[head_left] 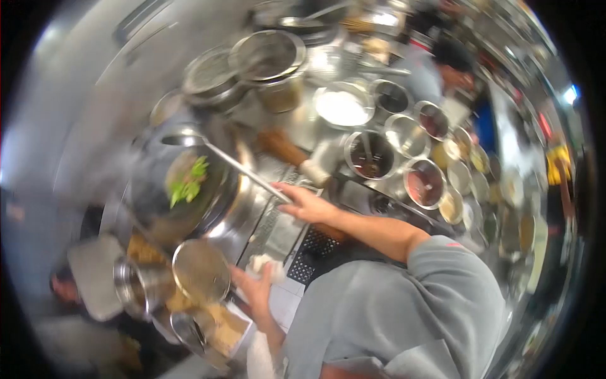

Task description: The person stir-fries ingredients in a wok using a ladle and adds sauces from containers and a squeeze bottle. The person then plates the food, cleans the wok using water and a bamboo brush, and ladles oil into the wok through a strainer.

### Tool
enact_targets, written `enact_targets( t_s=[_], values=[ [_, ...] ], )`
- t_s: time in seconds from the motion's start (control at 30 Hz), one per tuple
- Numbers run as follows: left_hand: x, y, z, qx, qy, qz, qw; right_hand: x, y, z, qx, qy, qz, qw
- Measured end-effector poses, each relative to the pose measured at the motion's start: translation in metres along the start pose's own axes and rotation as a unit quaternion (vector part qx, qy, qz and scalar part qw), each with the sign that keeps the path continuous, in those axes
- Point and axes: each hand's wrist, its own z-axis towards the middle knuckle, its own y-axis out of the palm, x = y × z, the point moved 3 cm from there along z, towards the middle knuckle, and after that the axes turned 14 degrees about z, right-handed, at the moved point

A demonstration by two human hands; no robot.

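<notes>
My right hand (303, 203) is closed round the end of a long-handled metal ladle (237, 165). The ladle's bowl hangs over the upper edge of a dark wok (151, 215). Bright green leaves (188, 184) and something paler lie in the wok. Lower down, my left hand (255, 289) has its thumb and fingers apart beside a round strainer (202, 271). A crumpled white cloth (270, 265) sits right by its thumb; whether they touch is blurred.
Pots of dark sauce (371, 155) and red sauce (424, 183) crowd the right side among several small bowls. Large strainers over pots (267, 55) stand at the top. A co-worker (435, 72) is at the upper right, another person (66, 284) at the lower left.
</notes>
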Motion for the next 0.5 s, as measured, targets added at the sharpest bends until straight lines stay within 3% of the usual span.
enact_targets(
  t_s=[0.03,0.1,0.17,0.2,0.27,0.33,0.4,0.43,0.5],
  values=[
    [0.001,-0.012,0.006,0.008,-0.007,0.042,0.999,-0.046,-0.018,0.001,-0.025,0.28,0.214,0.935],
    [0.028,-0.043,0.015,0.085,0.006,-0.008,0.996,-0.098,-0.058,-0.001,0.039,0.278,0.453,0.846],
    [0.058,-0.064,0.024,0.186,0.106,0.016,0.977,-0.121,-0.114,-0.009,0.063,0.244,0.522,0.815],
    [0.078,-0.06,0.029,0.129,0.127,-0.076,0.981,-0.129,-0.145,-0.021,0.114,0.236,0.558,0.787],
    [0.134,-0.051,0.045,0.011,0.154,-0.254,0.955,-0.146,-0.205,-0.05,0.161,0.245,0.512,0.807],
    [0.221,-0.037,0.049,-0.17,0.161,-0.467,0.853,-0.151,-0.255,-0.086,0.203,0.254,0.451,0.831],
    [0.314,-0.026,0.053,-0.311,0.181,-0.546,0.757,-0.152,-0.292,-0.118,0.235,0.29,0.416,0.829],
    [0.355,-0.02,0.06,-0.345,0.167,-0.576,0.722,-0.145,-0.306,-0.131,0.254,0.318,0.379,0.831],
    [0.418,0.0,0.082,-0.325,0.215,-0.574,0.72,-0.123,-0.329,-0.152,0.266,0.359,0.328,0.833]
  ],
)
